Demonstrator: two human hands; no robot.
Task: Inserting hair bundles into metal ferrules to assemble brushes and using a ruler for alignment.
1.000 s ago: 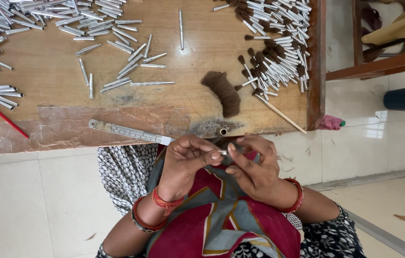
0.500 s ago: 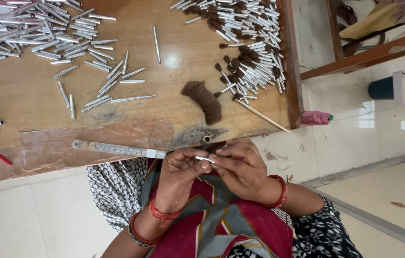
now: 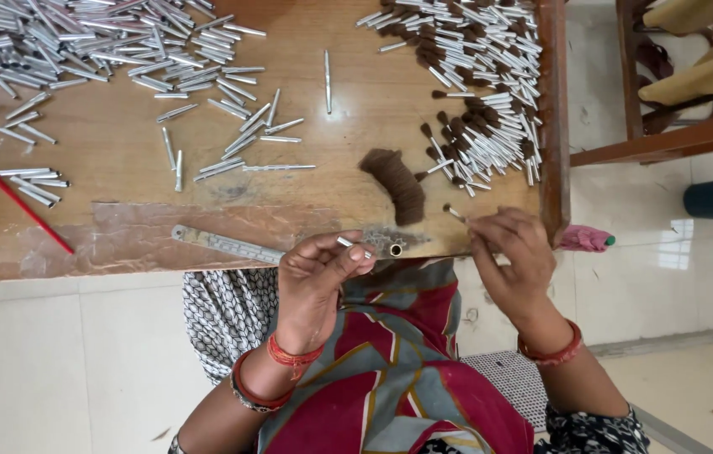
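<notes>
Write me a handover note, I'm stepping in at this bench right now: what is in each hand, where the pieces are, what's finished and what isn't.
Left hand: pinches one small silver tube at the board's near edge.
Right hand: holds a thin stick with a dark tuft at its tip, apart from the left hand.
Wooden board: bare silver tubes heaped at far left, a bundle of brown hair in the middle, a metal ruler along the near edge.
Done: tubes with dark tufts piled at far right.
Left: the large bare heap.
</notes>
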